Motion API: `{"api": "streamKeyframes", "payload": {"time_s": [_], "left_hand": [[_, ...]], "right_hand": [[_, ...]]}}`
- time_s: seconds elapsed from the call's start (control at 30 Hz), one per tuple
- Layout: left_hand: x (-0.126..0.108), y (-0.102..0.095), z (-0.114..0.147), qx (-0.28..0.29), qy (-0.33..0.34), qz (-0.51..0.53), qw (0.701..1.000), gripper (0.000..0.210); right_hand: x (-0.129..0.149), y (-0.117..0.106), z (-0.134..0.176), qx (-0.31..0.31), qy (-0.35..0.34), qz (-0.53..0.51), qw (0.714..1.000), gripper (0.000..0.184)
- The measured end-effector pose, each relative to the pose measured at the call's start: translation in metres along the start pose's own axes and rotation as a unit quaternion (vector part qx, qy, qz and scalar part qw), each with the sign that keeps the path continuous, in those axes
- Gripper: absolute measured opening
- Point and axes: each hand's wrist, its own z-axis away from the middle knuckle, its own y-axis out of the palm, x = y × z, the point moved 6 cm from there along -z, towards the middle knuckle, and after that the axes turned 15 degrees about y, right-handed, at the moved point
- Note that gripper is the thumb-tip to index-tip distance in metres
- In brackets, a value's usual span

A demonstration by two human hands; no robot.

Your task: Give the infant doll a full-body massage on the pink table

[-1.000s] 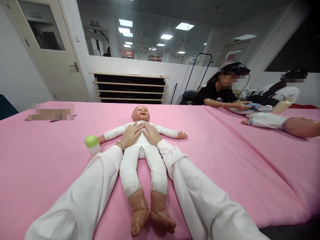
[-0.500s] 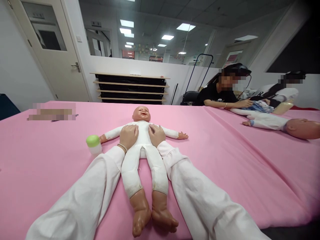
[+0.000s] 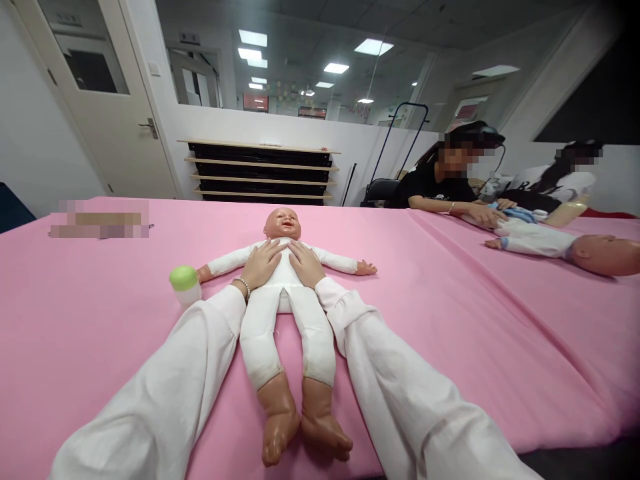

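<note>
Through the head view, the only 1 I have, I see my left hand (image 3: 263,265) and right hand (image 3: 306,265) laid on the chest of a baby doll with a white cloth body and smooth brown plastic head and limbs (image 3: 284,279). Both hands are flat, the fingers extended and pointing up toward the doll's shoulders; neither is clamped on anything. The 2 hands lean in toward each other at the fingertips, with a strip of white cloth showing between them lower down.

The doll lies on its back on a table covered in pink cloth (image 3: 425,333), head away from me, arms spread wide, its 2 brown feet toward me. My loose white sleeves (image 3: 145,380) run along either side of its legs, and a pale beaded bracelet (image 3: 242,287) circles my left wrist.

Just beside the doll's hand on my left stands a squat translucent container with a light green lid (image 3: 184,285). Farther off on that side, a blurred patch (image 3: 100,220) hides something I cannot make out.

Well to the right, a co-worker in a black shirt (image 3: 430,187) has both hands near a 2nd doll in white clothing (image 3: 540,241), with crumpled blue cloth (image 3: 521,215) beside them. Beyond sits another person in a white shirt (image 3: 575,183).
</note>
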Motion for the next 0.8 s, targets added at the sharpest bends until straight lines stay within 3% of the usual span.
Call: {"api": "streamKeyframes", "payload": {"time_s": [0.13,0.23,0.3,0.4,0.5,0.57,0.63,0.8], "left_hand": [[0.008,-0.001,0.003,0.003,-0.104,-0.021,0.994,0.046],[0.015,-0.007,0.009,-0.049,-0.179,-0.06,0.981,0.048],[0.014,-0.013,0.013,-0.094,-0.19,-0.092,0.973,0.045],[0.008,-0.022,0.018,-0.15,-0.171,-0.139,0.964,0.036],[-0.001,-0.024,0.018,-0.173,-0.111,-0.153,0.967,0.033],[-0.009,-0.022,0.015,-0.171,-0.036,-0.133,0.975,0.032],[-0.015,-0.019,0.013,-0.162,0.028,-0.097,0.982,0.031],[-0.01,-0.012,0.008,-0.113,0.064,-0.022,0.991,0.037]], "right_hand": [[-0.016,-0.001,-0.003,-0.012,0.122,-0.016,0.992,0.051],[-0.024,-0.001,-0.002,-0.018,0.183,-0.021,0.983,0.06],[-0.024,-0.004,0.0,-0.038,0.19,-0.021,0.981,0.059],[-0.019,-0.015,0.008,-0.122,0.152,-0.03,0.98,0.042],[-0.003,-0.021,0.015,-0.165,0.018,-0.048,0.985,0.03],[0.006,-0.017,0.017,-0.13,-0.075,-0.056,0.987,0.03],[0.009,-0.011,0.015,-0.083,-0.115,-0.061,0.988,0.031],[0.005,-0.002,0.005,-0.015,-0.076,-0.048,0.996,0.036]]}}
